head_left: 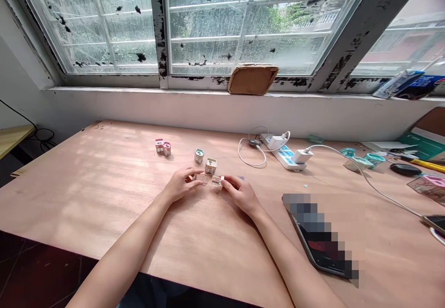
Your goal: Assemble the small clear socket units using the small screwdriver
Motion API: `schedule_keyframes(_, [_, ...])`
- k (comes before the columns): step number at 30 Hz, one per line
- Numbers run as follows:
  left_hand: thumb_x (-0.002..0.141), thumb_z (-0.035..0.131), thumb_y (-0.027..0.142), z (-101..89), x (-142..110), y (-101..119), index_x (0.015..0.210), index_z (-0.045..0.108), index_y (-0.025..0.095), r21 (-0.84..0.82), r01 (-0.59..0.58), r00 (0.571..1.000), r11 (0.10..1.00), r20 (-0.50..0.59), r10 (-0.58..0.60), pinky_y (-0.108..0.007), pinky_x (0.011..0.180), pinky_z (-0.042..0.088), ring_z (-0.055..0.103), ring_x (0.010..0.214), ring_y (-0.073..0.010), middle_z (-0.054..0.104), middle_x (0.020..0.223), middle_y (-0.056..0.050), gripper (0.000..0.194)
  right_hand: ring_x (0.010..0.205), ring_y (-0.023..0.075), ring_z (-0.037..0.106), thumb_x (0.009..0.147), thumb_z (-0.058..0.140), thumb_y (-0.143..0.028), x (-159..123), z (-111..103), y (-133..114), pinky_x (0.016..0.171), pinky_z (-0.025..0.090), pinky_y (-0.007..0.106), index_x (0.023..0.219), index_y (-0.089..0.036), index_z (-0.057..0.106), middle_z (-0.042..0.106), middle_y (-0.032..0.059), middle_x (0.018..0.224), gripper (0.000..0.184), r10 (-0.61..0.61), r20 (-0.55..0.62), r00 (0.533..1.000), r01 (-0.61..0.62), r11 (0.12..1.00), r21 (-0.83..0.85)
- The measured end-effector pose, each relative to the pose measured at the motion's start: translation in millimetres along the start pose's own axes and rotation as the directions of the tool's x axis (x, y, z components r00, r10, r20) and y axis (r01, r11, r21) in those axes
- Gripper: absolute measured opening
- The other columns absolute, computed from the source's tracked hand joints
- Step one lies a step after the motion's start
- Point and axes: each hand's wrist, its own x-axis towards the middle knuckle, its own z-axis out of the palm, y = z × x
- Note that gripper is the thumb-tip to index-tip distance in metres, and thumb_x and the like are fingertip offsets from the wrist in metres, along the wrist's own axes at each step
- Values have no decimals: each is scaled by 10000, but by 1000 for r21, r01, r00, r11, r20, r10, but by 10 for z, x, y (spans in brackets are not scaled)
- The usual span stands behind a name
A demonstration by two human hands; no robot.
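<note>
My right hand point(241, 193) pinches a small clear plastic container point(217, 181) between thumb and fingertips, just above the table. To its left, my left hand point(182, 182) has its thumb and fingers bent together at a small piece I cannot make out, mostly hidden by the fingers. Just beyond both hands stands a small box-shaped piece with a tan top and a dark hole point(210, 165). A green-topped one point(199, 155) is slightly behind it. Farther left, a pink-topped piece point(167, 149) and a red-topped one point(159, 145) stand side by side.
A phone point(323, 248) lies right of my right forearm. Behind it are a power strip point(285, 155) with chargers and white cables. Teal pieces point(359, 162), a black mouse point(405, 169) and a pink-topped box point(431, 185) sit at the right. Cardboard point(253, 80) leans on the window.
</note>
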Motion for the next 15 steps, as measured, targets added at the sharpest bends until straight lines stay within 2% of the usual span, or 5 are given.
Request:
schedule_keyframes(3, [811, 748, 422, 6, 4, -10, 1177, 679, 216, -4, 57, 996, 998, -67, -57, -257, 682, 556, 678, 818, -159, 734, 1021, -50, 426, 863, 238, 710, 909, 549, -461, 0, -4, -7, 783, 526, 331, 970, -214, 729, 781, 57, 911, 311, -5, -8, 1000, 5, 1000, -12])
schedule_keyframes(9, [830, 715, 455, -4, -6, 30, 1034, 713, 208, 43, 80, 992, 996, -101, -75, -242, 636, 508, 662, 764, -150, 744, 933, -25, 320, 889, 248, 712, 898, 566, -462, 10, 6, 12, 755, 525, 322, 985, -227, 734, 781, 55, 943, 302, 3, -4, 1000, -3, 1000, -10])
schedule_keyframes(15, [824, 727, 443, -22, -4, 10, 1014, 695, 209, 34, 84, 987, 996, -139, -79, -250, 660, 509, 664, 785, -152, 730, 958, -28, 303, 886, 250, 715, 892, 581, -456, 18, 14, 39, 755, 522, 331, 975, -222, 735, 785, 59, 943, 292, 11, -13, 1000, -12, 1000, -17])
